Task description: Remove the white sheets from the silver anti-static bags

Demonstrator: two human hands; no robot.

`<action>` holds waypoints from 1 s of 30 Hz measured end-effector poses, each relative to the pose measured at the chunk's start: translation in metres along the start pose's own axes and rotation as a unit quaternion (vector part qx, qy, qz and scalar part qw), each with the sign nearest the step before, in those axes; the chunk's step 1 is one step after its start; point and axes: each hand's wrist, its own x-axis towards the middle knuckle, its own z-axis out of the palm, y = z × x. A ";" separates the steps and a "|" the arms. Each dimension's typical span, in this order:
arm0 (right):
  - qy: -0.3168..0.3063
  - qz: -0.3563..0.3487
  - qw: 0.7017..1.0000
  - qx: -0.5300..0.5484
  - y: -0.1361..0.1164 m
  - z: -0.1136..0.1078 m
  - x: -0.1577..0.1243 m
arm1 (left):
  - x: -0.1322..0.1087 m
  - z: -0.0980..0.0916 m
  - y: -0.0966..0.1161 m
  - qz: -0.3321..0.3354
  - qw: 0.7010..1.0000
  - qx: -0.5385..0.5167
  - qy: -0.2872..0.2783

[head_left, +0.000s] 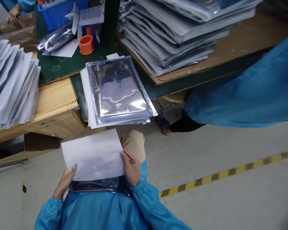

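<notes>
A white paper sheet is stretched between both hands above my lap. My left hand pinches its lower left corner, thumb on top. At the right edge, my right hand grips the same sheet between thumb and fingers. Partly hidden beneath the paper, a dark shiny bag lies on my lap. Ahead, on the green table edge, rests a silvery see-through bag with a dark flat panel inside, on top of white sheets.
Tall stacks stand on both sides: white papers at left, flat silvery bags at right. An orange tape ring and a blue bin sit behind. A person in a blue gown is at right; another person's hand shows top left.
</notes>
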 end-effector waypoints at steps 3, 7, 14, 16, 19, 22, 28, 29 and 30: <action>0.019 0.006 1.000 -0.006 0.005 -0.002 -0.002 | -0.003 -0.001 -0.007 -0.016 1.000 0.008 0.003; 0.042 0.019 0.999 -0.004 0.013 0.000 0.000 | 0.001 0.002 -0.006 -0.011 1.000 0.016 -0.001; 0.043 0.043 0.997 -0.047 0.030 -0.016 -0.007 | -0.001 -0.003 -0.006 -0.041 0.998 0.050 -0.028; 0.023 0.063 0.996 -0.058 0.035 -0.026 -0.014 | -0.008 -0.006 -0.011 -0.054 0.996 0.061 -0.035; -0.021 0.094 0.993 -0.064 0.037 -0.039 -0.025 | -0.023 -0.013 -0.020 -0.084 0.992 0.067 -0.063; -0.058 0.118 0.990 -0.050 0.033 -0.046 -0.032 | -0.039 -0.021 -0.024 -0.112 0.989 0.071 -0.068; -0.210 0.153 0.965 0.024 0.025 -0.039 -0.025 | -0.048 -0.027 -0.003 -0.039 0.993 0.095 -0.049; -0.227 0.152 0.961 0.030 0.025 -0.038 -0.022 | -0.045 -0.024 0.001 -0.022 0.992 0.117 -0.040; -0.240 0.150 0.959 0.032 0.027 -0.037 -0.018 | -0.042 -0.021 0.003 -0.003 0.990 0.137 -0.023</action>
